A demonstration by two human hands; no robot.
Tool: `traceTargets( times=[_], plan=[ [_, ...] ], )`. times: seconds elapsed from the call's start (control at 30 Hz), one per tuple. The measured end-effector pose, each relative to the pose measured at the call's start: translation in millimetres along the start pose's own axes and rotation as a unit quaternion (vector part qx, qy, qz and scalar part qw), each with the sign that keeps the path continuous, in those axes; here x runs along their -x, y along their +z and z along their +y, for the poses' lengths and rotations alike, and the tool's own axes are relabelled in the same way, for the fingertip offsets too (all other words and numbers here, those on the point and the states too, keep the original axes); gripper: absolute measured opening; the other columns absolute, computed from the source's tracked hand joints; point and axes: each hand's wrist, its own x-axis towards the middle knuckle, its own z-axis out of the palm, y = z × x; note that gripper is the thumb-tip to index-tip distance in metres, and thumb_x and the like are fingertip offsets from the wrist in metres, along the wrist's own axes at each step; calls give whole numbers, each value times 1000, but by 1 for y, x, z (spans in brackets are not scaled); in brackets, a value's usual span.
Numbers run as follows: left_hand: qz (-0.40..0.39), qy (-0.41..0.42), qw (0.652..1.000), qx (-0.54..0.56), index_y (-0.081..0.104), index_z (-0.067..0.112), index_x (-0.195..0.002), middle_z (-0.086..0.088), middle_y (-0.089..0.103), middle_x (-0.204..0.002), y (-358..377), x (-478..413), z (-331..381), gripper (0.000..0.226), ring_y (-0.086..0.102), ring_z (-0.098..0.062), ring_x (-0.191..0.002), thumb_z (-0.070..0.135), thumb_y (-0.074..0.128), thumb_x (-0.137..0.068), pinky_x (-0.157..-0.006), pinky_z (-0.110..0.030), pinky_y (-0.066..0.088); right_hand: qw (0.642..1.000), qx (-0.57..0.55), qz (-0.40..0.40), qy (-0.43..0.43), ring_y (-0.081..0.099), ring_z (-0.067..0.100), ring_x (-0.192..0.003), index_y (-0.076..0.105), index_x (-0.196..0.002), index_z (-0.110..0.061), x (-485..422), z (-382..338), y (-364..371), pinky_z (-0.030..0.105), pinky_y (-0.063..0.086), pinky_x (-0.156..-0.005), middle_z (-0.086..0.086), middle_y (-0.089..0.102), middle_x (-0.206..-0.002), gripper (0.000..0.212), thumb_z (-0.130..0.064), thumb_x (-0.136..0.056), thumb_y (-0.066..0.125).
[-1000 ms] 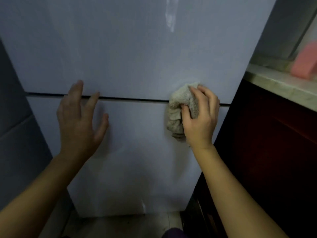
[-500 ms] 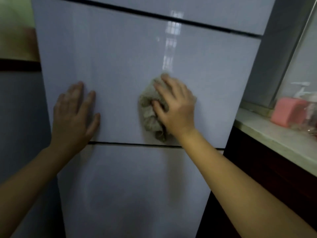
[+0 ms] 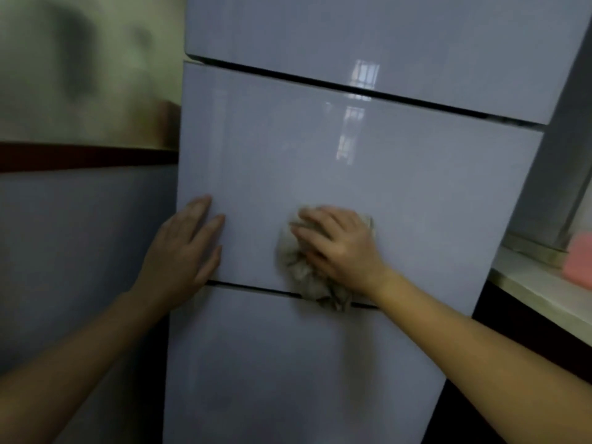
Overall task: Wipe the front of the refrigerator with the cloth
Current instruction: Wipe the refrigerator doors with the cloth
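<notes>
**Cloth low on the middle door**

Head view: Refrigerator (image 3: 352, 174) fills centre frame, with three glossy pale panels. Right hand (image 3: 339, 248) presses the crumpled grey cloth (image 3: 304, 277) flat against the middle panel. Its fingers (image 3: 307, 216) lie nearly straight and slightly apart, and the cloth's tail hangs over the lower seam. Left hand (image 3: 182, 251) lies flat at the panel's left edge, fingers extended and close together. Worktop (image 3: 528, 283) at right edge carries a pink object (image 3: 578, 264).

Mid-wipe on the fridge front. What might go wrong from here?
1. The crumpled grey-beige cloth under the right hand dangles across the dark door seam and might snag there.
2. The bare left hand flat on the glossy pale-grey refrigerator may leave smudges.
</notes>
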Motion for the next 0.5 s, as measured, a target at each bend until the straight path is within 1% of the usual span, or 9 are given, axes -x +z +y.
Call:
traceTargets(
  times=[0.07,0.17,0.27,0.4,0.5],
  plan=[
    [0,-4,1000,-2,57,0,-139,-27,41,-156,-2,1,-2,53,45,-43,-140,30,49,-97,-109,-54,44,999,19,27,4,70,38,-105,78,-114,-16,-42,17,-1,41,54,-84,14,72,-123,25,-25,-90,75],
    [10,-21,1000,4,59,0,-137,-27,43,-154,-1,0,2,52,45,-42,-140,30,51,-95,-109,-53,45,995,40,76,42,67,42,-108,76,-114,-12,-108,35,-2,44,52,-84,17,69,-126,28,-25,-89,75],
    [14,-23,1000,3,57,1,-139,-25,40,-157,5,1,4,53,40,-39,-144,32,51,-96,-113,-52,40,992,37,96,75,65,40,-111,73,-120,-9,-147,33,7,45,51,-87,13,69,-127,31,-24,-92,70],
    [23,-15,999,-16,53,2,-145,-25,38,-159,11,4,2,56,36,-39,-147,34,51,-99,-120,-47,28,993,29,98,53,65,38,-114,72,-125,-11,-135,5,26,44,48,-92,10,69,-130,29,-23,-99,66],
    [21,-13,999,-27,51,2,-147,-25,37,-160,12,5,2,57,36,-39,-148,36,51,-101,-122,-46,27,997,22,76,13,66,36,-117,74,-121,-14,-107,-15,36,43,49,-92,11,69,-132,25,-25,-101,66]
  ],
)
